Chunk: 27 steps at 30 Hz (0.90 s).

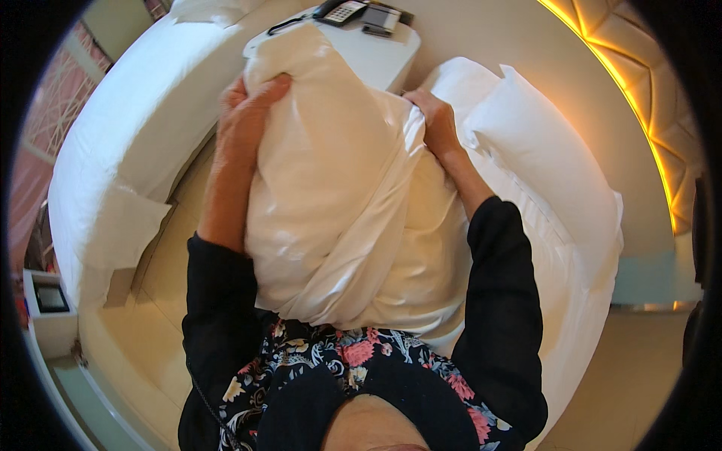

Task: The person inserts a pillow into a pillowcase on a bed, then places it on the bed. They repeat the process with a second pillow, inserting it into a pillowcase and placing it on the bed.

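Observation:
A cream satin pillowcase, filled out as if with a pillow, hangs in front of my body between both hands. My left hand grips its upper left corner, thumb laid over the cloth. On the other side my right hand pinches a gathered edge of the fabric. A twisted fold runs from that hand diagonally down to the lower left of the bundle. The fingers of my right hand are partly hidden behind the cloth.
Beyond the bundle stands a white bedside table with a black telephone. White pillows lie on the bed at my right. A second white bed is on the left, past a strip of tiled floor.

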{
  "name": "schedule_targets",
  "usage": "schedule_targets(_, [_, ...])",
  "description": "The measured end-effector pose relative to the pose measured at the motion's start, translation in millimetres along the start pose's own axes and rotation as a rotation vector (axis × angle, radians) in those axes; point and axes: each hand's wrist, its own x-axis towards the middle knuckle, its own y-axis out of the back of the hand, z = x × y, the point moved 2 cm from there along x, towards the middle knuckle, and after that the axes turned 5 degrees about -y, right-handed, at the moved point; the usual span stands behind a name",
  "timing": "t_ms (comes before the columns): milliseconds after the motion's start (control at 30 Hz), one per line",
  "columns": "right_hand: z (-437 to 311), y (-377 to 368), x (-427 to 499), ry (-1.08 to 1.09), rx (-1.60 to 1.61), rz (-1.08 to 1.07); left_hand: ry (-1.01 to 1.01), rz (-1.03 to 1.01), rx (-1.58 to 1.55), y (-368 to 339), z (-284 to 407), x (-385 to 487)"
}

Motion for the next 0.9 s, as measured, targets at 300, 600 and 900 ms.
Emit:
schedule_targets(300, [-8.7,16.2,-18.3,-0.852,0.939,-0.177,-0.088,-0.013,0.047,-0.6,27.2,3.8])
schedule_targets(600, [8.9,17.8,-18.6,-0.205,-0.013,-0.353,-0.192,-0.104,0.022,-9.0,47.5,-8.6])
schedule_targets(900, [0.5,55.4,-37.6,-0.642,0.373,-0.018,-0.111,0.055,0.193,5.6,28.4,12.9])
